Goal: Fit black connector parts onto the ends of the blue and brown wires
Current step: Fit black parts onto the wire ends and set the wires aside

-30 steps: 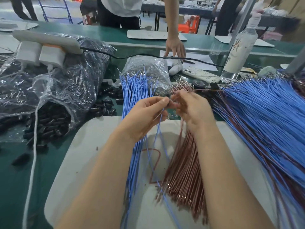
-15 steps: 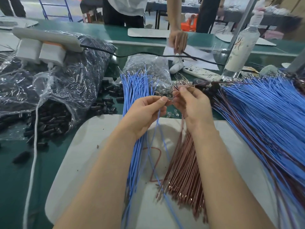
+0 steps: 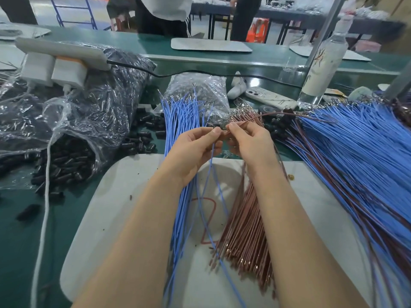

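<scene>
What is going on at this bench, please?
A person is fitting wires at a workbench. The left hand pinches a small black connector part with a blue wire hanging below it; the right hand holds a brown wire end against it. Loose blue wires and brown wires lie on the white mat.

This is a factory assembly workshop, a wire-harness line. Long green-topped workbenches [image 3: 142,44] run in rows, with further tables behind them. Bulk stock covers the near bench: a fanned mass of blue wires [image 3: 355,152], a sheaf of brown wires [image 3: 246,230], and clear plastic sacks [image 3: 100,103] spilling loose black connector parts [image 3: 66,165]. White work mats [image 3: 211,44] mark the stations, and other workers [image 3: 164,16] stand on the far side.
</scene>
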`<state>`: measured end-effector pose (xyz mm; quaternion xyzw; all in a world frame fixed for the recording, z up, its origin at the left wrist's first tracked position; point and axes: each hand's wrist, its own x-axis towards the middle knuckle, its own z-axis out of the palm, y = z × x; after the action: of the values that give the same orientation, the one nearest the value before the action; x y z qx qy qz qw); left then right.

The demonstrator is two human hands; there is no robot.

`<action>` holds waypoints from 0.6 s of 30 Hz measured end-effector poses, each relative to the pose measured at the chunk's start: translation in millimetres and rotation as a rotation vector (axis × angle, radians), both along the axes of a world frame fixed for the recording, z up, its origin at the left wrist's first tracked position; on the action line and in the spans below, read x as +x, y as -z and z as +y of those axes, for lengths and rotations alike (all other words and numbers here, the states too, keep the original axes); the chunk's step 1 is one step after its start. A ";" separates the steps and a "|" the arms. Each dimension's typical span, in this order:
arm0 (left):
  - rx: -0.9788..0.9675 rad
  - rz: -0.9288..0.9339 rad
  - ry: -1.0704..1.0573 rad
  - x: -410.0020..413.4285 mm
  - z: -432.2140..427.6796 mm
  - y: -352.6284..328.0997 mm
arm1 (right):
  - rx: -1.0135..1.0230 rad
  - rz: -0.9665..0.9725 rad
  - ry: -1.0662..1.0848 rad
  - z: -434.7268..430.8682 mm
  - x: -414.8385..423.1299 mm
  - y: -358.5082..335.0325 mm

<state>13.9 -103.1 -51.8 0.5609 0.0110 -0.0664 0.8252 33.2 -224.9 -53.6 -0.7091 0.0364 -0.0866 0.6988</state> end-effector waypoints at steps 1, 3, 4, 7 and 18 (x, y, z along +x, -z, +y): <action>0.015 -0.012 -0.023 0.3 0.3 0.3 | 0.000 -0.007 0.017 -0.7 0.1 0.3; 0.149 -0.076 -0.124 2.1 1.4 2.4 | 0.046 -0.036 0.068 -2.5 0.0 -0.8; 0.274 -0.130 -0.194 3.4 2.6 4.0 | 0.097 -0.058 0.099 -4.1 0.3 -2.3; 0.623 -0.318 -0.340 6.5 5.1 9.3 | 0.254 -0.123 0.158 -11.1 0.8 -8.6; 0.653 -0.460 -0.389 4.2 2.2 9.2 | 0.111 -0.249 0.064 -4.0 -10.1 -19.0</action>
<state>18.1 -101.0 -61.0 0.7798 -0.0473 0.2235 0.5828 23.1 -228.9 -34.6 -0.6517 -0.0232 -0.1941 0.7328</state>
